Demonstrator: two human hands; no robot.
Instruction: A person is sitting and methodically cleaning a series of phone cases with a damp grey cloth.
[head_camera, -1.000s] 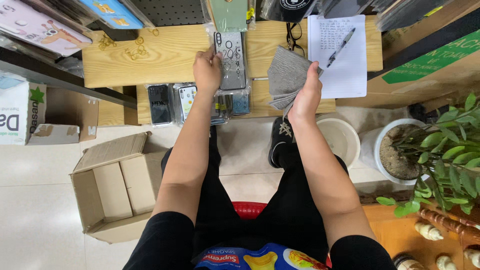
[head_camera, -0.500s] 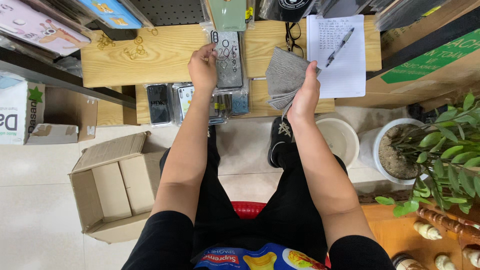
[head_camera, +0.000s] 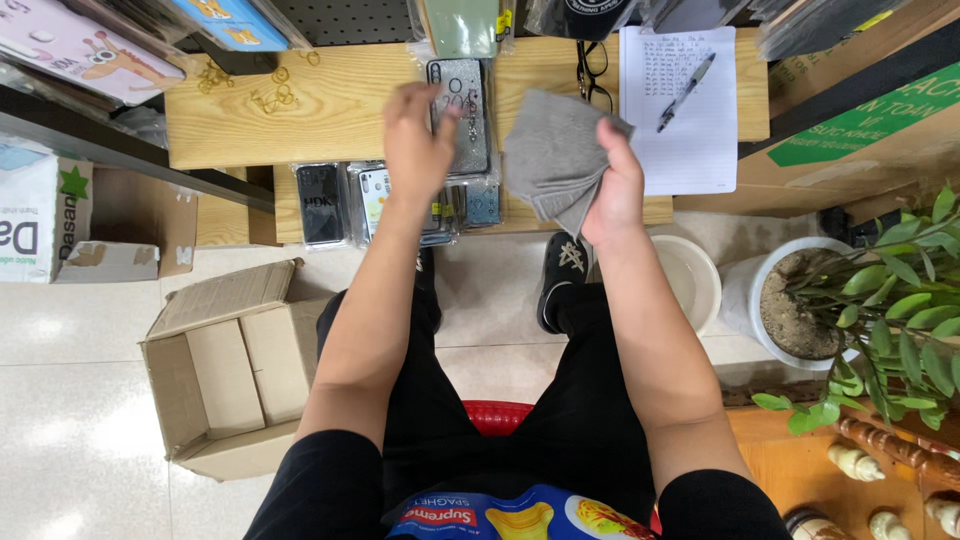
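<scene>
— See that? The left hand (head_camera: 420, 135) was pressed flat on the glittery phone case (head_camera: 462, 115) a moment ago; now it has come up off it, blurred, fingers loosely curled with nothing in them.

— And the case?

— It hasn't shifted. Lies flat on the wooden worktop (head_camera: 330, 130), just beside that hand, touching neither one.

— The other hand?

— The right hand (head_camera: 615, 190) keeps its fingers closed round the grey cloth (head_camera: 555, 160), bunched and hanging over the worktop's near edge, close to the case's right side.

— So a wipe finished, or one about to start?

— My guess is the case is freed for the cloth, but that's only a guess. The other cases in clear sleeves (head_camera: 385, 200) sit on the lower ledge, and the notepaper with the pen (head_camera: 685, 90) is well to the right, untouched.
</scene>
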